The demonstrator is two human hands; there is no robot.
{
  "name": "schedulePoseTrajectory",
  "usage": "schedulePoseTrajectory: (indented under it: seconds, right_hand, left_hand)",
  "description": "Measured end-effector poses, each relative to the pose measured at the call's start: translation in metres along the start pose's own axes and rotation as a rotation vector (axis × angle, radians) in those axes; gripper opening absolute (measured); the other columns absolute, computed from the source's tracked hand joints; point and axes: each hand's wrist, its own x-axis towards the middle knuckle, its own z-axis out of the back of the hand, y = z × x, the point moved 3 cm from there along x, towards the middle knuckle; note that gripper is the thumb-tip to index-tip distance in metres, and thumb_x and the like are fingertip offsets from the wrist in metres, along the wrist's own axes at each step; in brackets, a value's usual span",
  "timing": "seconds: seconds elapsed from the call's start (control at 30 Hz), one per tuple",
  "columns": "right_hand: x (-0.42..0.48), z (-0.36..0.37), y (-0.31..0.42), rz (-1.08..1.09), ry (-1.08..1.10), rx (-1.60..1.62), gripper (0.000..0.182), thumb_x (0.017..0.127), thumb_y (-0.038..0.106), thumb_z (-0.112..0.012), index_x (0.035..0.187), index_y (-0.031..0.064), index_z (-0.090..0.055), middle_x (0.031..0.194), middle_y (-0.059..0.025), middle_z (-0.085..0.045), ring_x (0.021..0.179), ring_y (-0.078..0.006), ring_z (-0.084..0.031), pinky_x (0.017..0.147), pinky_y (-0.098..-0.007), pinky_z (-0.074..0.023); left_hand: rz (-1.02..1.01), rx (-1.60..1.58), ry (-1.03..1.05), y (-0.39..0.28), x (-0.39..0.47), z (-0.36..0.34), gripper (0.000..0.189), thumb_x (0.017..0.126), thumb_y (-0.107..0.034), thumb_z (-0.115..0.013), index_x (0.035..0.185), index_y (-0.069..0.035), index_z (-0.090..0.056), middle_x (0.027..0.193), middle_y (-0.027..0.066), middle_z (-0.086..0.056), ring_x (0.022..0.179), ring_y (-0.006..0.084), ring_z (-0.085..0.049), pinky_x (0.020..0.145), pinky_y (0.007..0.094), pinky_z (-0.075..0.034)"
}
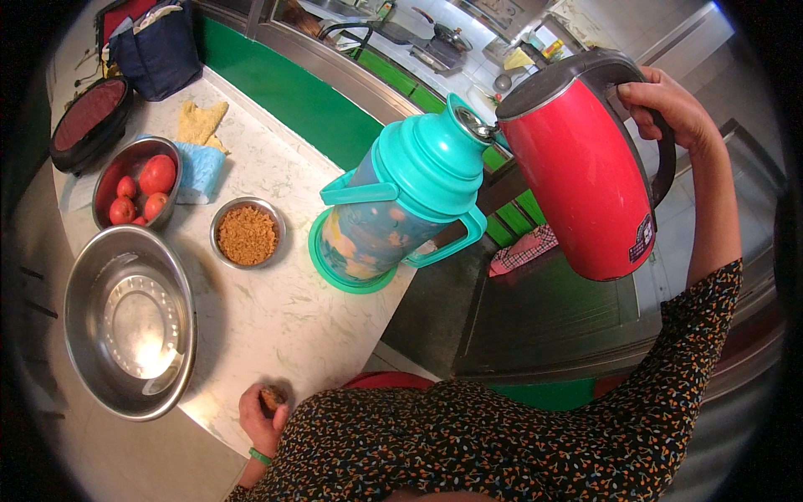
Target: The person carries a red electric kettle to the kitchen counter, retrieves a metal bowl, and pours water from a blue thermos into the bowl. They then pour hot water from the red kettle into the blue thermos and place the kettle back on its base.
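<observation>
My right hand (674, 106) grips the black handle of a red electric kettle (577, 176), raised and tilted so its spout end meets the open mouth of a turquoise thermos flask (426, 169). The flask has a flower pattern and stands on the marbled table (295, 314). Whether water flows is not clear. Down by the table's near edge, my left hand (260, 420) curls around a small brown object (273, 400), possibly a cork stopper, partly hidden by the fingers.
A large steel basin (135, 326) stands at the left, beside a steel bowl of red fruit (169, 210). Brown crumbly food (246, 235) fills a small bowl. Behind lie a yellow cloth (201, 122), a blue packet (197, 172), and a dark blue bag (157, 56).
</observation>
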Motion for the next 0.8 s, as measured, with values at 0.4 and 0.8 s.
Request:
schedulePoseTrajectory:
  seconds: [0.4, 0.8]
  right_hand:
    - [-0.0016, 0.0003, 0.0007, 0.011, 0.009, 0.007, 0.024, 0.076, 0.026, -0.063, 0.070, 0.0091, -0.048, 0.043, 0.0022, -0.043, 0.031, -0.0037, -0.037, 0.029, -0.0170, -0.0289]
    - [-0.0049, -0.0004, 0.0002, 0.007, -0.003, -0.028, 0.024, 0.076, 0.027, -0.063, 0.069, 0.0096, -0.047, 0.043, 0.0021, -0.042, 0.031, -0.0037, -0.037, 0.029, -0.0173, -0.0288]
  left_hand:
    - [0.017, -0.018, -0.011, -0.0015, 0.0011, -0.0007, 0.050, 0.070, -0.029, -0.067, 0.108, -0.001, -0.048, 0.099, 0.0168, -0.053, 0.089, 0.0323, -0.052, 0.079, 0.0379, -0.043]
    - [-0.005, -0.016, -0.023, 0.0000, -0.0001, 0.0000, 0.052, 0.070, -0.030, -0.067, 0.109, -0.001, -0.048, 0.099, 0.0168, -0.053, 0.089, 0.0322, -0.052, 0.079, 0.0374, -0.043]
